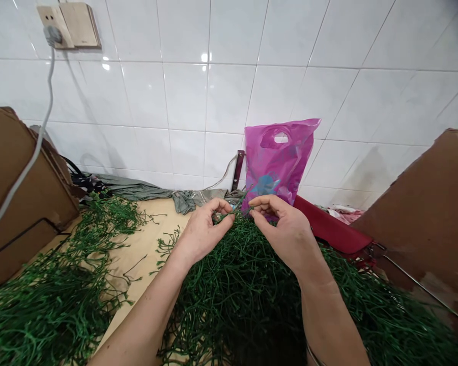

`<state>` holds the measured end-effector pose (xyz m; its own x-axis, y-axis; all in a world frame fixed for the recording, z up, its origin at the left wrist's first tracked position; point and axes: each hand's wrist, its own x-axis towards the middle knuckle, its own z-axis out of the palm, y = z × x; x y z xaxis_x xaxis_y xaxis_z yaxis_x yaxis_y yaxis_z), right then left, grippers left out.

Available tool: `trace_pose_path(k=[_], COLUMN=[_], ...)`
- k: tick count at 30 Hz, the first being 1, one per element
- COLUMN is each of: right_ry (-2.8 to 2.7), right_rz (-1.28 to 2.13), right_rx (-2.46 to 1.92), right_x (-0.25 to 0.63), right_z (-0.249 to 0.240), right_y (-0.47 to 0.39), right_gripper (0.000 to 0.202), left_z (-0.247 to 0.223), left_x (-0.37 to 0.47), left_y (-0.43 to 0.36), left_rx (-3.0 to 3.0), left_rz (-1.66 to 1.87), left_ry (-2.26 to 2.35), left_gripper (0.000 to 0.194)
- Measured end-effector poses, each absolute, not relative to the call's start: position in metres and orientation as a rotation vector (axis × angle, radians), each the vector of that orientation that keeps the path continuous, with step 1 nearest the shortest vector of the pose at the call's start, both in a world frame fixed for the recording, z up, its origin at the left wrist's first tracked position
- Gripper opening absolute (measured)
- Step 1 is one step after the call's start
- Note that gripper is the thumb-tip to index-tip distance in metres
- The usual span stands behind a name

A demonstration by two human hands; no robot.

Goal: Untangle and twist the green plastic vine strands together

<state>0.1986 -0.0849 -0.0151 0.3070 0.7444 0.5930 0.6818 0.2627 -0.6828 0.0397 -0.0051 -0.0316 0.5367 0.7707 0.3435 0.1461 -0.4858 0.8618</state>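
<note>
Both my hands are raised over a big heap of green artificial plant stems, thin and branching with small tips. My left hand pinches a thin green stem between thumb and fingers. Close by on the right, my right hand also has thumb and fingertips closed on the stem, a short gap from the left fingertips. Just behind the hands stands a purple plastic bag with a cut-out handle and a blue print.
Another pile of green stems lies to the left on a tan surface. Cardboard boxes stand at left and right. A red bag lies behind the heap. A white cable hangs from the wall socket.
</note>
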Motion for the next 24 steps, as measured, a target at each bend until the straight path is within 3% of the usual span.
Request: trace_pose_path(k=[13,24], right_ry=[-1.505,-1.371], right_rz=[-0.126,0.323], right_rx=[-1.395,-1.425], right_x=[0.1989,0.1973], right_z=[-0.0134,-0.0157], right_y=[-0.0885,-0.0851], right_gripper=[0.012,0.020], left_z=[-0.0261,-0.0353], left_x=[0.0387,0.0433], left_y=[-0.0119,-0.0043], left_rx=[1.652,1.653], left_rz=[0.729,0.894], left_ry=[0.450,0.511], left_gripper=[0.024,0.024])
